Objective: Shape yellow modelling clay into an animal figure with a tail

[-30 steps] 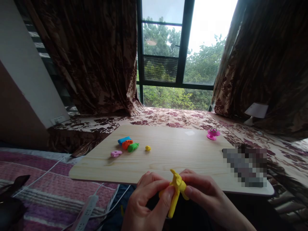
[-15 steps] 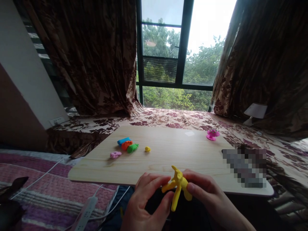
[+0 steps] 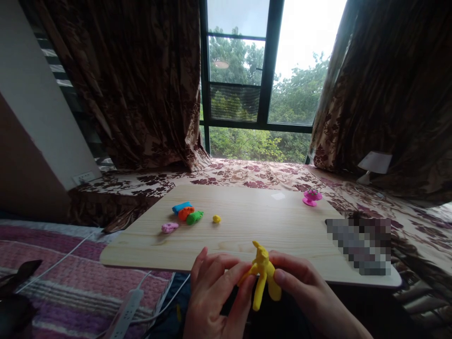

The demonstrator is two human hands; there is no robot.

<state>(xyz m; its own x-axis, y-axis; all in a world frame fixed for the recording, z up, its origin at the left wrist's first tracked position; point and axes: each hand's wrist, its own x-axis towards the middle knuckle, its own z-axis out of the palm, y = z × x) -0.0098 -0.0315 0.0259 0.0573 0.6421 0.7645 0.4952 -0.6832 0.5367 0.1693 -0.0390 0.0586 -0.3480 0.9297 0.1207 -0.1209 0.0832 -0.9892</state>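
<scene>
Between my two hands, over the near table edge, is a yellow modelling-clay figure (image 3: 262, 270) with a pointed tip on top and several limb-like parts. My left hand (image 3: 219, 292) pinches a limb on its left side between thumb and forefinger. Fingers and thumb of my right hand (image 3: 303, 282) are closed on its right side. Farther off on the table lie a small yellow clay lump (image 3: 216, 219), a green clay piece (image 3: 195, 217), an orange one (image 3: 186, 213), a blue one (image 3: 182, 207) and a pink one (image 3: 170, 228).
A magenta stand-like clay shape (image 3: 312, 197) sits at the far right of the wooden table (image 3: 247, 235). A blurred-out object (image 3: 358, 245) lies at the right edge. Left below are a power strip (image 3: 127, 313) and white cords. A small lamp (image 3: 375, 162) stands behind.
My left fingers came off the yellow figure half a second ago, with thumb and forefinger apart, and now pinch its left limb. My right hand has kept its hold.
</scene>
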